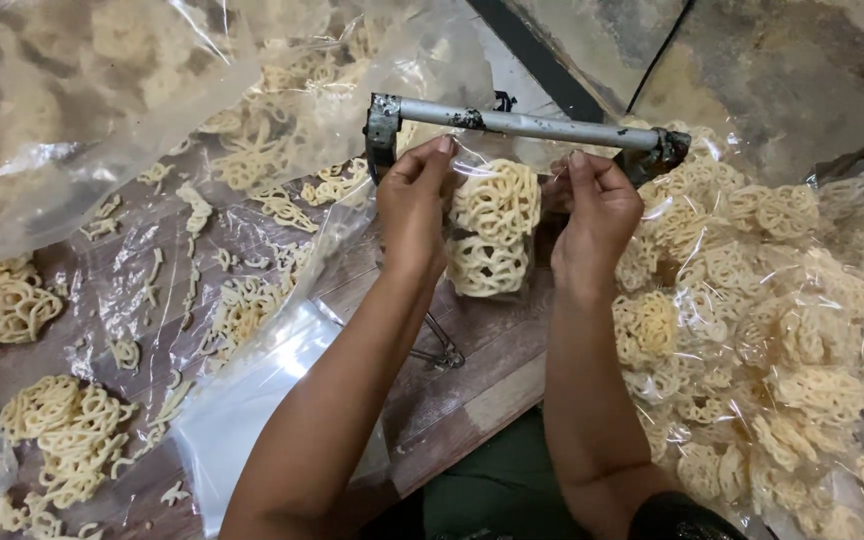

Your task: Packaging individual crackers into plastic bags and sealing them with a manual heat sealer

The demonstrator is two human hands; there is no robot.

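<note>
A small clear plastic bag of pale yellow lattice-shaped crackers (493, 228) is held up between two hands, just below a grey metal bar (522, 123). The left hand (414, 200) and right hand (597, 213) are each pinched shut on the bag's top edge. Filled bags (762, 330), seemingly alike, are piled at right.

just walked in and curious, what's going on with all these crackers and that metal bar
A person holds a small clear bag of crackers up against a metal bar, the left hand and right hand each pinching its top edge. Filled bags are heaped to the right. Loose crackers lie on plastic sheeting to the left.
</note>
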